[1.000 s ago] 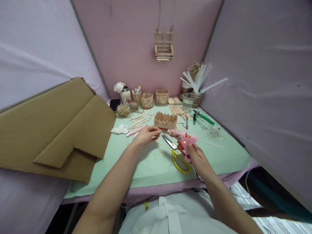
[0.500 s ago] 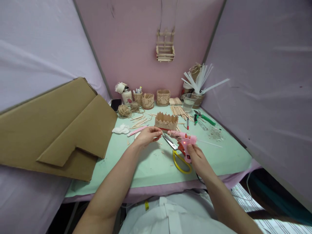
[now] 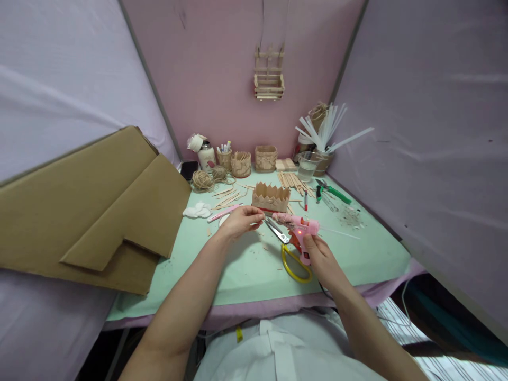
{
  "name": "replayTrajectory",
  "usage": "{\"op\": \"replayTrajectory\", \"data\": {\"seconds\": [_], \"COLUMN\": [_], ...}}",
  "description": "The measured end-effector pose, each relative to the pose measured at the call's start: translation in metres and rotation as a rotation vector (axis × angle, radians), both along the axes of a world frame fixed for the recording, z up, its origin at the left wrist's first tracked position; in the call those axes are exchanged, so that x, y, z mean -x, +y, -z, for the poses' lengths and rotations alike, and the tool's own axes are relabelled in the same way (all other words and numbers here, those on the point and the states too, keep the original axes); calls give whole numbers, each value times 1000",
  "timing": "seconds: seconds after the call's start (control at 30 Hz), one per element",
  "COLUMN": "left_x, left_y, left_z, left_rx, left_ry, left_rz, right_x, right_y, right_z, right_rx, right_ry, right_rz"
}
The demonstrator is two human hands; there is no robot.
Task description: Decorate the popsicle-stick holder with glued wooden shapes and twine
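Note:
My right hand (image 3: 320, 255) is closed round the handle of a pink hot glue gun (image 3: 304, 227), whose small light glows orange. A clear glue stick (image 3: 339, 233) sticks out of its back, and its nozzle points left toward my left hand (image 3: 243, 219). The left fingertips are pinched together; whatever lies between them is too small to name. Below the gun, scissors with yellow handles (image 3: 296, 270) lie on the table, their blades toward my left fingers. Just behind the hands stands a small box with a zigzag rim (image 3: 271, 198).
A folded cardboard sheet (image 3: 99, 211) leans at the left. Wooden sticks (image 3: 296, 182), twine balls (image 3: 202, 181), decorated containers (image 3: 265, 159) and a clear cup (image 3: 306, 168) stand toward the back. Green-handled pliers (image 3: 337, 194) lie at the right. A stick-built holder (image 3: 270, 84) hangs on the wall.
Almost nothing differs. The glue gun has shifted very slightly to the left; my left hand keeps its pinch in the same place.

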State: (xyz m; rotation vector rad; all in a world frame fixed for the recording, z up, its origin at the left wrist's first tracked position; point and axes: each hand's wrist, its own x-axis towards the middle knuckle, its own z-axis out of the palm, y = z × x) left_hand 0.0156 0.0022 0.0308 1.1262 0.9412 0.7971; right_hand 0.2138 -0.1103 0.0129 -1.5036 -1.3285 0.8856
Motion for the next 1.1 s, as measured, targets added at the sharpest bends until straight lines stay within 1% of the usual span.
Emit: {"op": "replayTrajectory", "data": {"seconds": [0.73, 1.1], "left_x": [1, 1], "left_y": [0, 0], "left_z": [3, 1], "left_rx": [-18, -14], "left_ry": [-13, -14], "left_rz": [-3, -4], "right_x": [-1, 2], "right_y": [0, -2], "right_z": [3, -1], "right_rx": [-9, -20], "right_ry": [-7, 15], "right_rz": [-19, 7]}}
